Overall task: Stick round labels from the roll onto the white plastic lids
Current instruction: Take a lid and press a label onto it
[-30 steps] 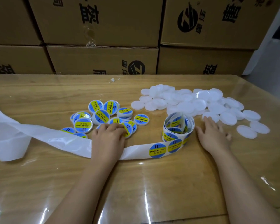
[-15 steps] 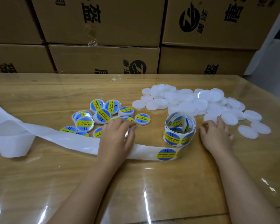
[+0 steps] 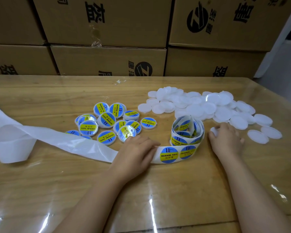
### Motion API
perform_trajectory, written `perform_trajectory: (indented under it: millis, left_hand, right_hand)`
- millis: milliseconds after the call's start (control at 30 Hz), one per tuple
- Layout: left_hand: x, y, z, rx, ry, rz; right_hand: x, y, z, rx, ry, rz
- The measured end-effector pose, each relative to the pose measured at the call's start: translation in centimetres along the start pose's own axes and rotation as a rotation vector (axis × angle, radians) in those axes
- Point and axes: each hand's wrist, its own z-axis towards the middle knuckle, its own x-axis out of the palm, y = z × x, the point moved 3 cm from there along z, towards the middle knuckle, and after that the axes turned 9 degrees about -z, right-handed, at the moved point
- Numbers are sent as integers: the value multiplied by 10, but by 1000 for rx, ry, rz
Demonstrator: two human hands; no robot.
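Your left grip (image 3: 134, 153) lies flat on the backing strip (image 3: 65, 142), fingers together and fairly straight, with the tips just left of the first label (image 3: 169, 154). The roll (image 3: 187, 130) stands on edge just beyond that label, between both grips. Your right grip (image 3: 227, 140) curls its fingers round one white lid (image 3: 214, 130) at the near edge of the pile of white lids (image 3: 200, 106). Labelled lids (image 3: 106, 120) lie on the table (image 3: 40, 190) just beyond your left grip.
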Motion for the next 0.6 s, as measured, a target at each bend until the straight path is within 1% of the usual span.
perform_trajectory:
  millis: [67, 100, 167, 200, 267, 333, 433, 467, 500, 567, 600]
  left_hand:
    - [0, 3, 0, -55, -30, -100]
    - [0, 4, 1, -73, -45, -146]
    - [-1, 6, 1, -104, -71, -221]
    - [-1, 6, 1, -124, -89, -261]
    - [-4, 4, 2, -158, -142, -363]
    - [-7, 1, 3, -173, -196, -476]
    - [-7, 2, 3, -254, -206, -594]
    - [-6, 2, 3, -291, -205, -627]
    - [-6, 4, 3, -322, -209, -660]
    - [-7, 7, 3, -367, -237, -731]
    - [-8, 9, 3, -387, -256, -768]
  right_hand:
    - [-14, 5, -4, 11, -124, 155]
    - [-25, 9, -8, -21, -213, 275]
    - [-45, 28, -25, -219, -362, 494]
    - [-53, 41, -37, -349, -390, 552]
    - [-60, 66, -66, -598, -384, 562]
    - [-59, 86, -90, -786, -343, 543]
    - [-54, 101, -107, -904, -262, 539]
    - [-52, 103, -108, -924, -207, 535]
    - [-50, 102, -107, -934, -115, 557]
    - [-48, 100, -105, -885, 118, 686]
    - [-48, 98, -103, -843, 181, 747]
